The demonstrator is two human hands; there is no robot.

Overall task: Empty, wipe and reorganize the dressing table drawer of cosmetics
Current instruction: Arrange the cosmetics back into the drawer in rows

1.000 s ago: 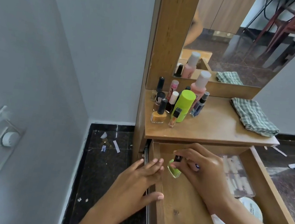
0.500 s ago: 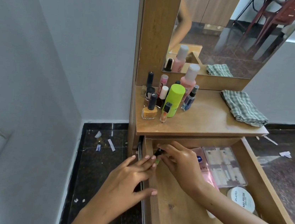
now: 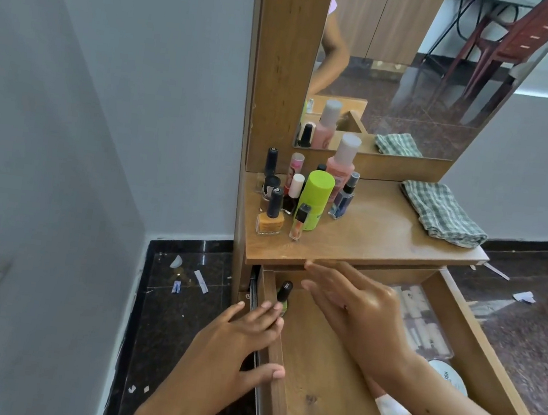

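Note:
The wooden drawer (image 3: 485, 357) is pulled out under the dressing table top (image 3: 376, 233). A green nail polish bottle with a black cap (image 3: 284, 296) stands upright in the drawer's back left corner. My right hand (image 3: 359, 317) hovers just right of it with fingers straight and holds nothing. My left hand (image 3: 242, 341) rests on the drawer's left wall, fingers on the outside and top, thumb inside. A clear box of false nails (image 3: 423, 325) and a round white tin (image 3: 449, 380) lie in the drawer's right part, partly hidden by my right arm.
Several bottles cluster on the table top's left, among them a lime green can (image 3: 315, 200), a pink bottle (image 3: 341, 167) and an orange nail polish (image 3: 270, 219). A folded checked cloth (image 3: 442, 214) lies at the right. A mirror (image 3: 420, 70) stands behind. Paper scraps litter the dark floor (image 3: 187, 283).
My right hand has let go of the green nail polish, which now stands in the drawer's back left corner, and drawn slightly right with fingers straightened. My left hand stays on the drawer wall.

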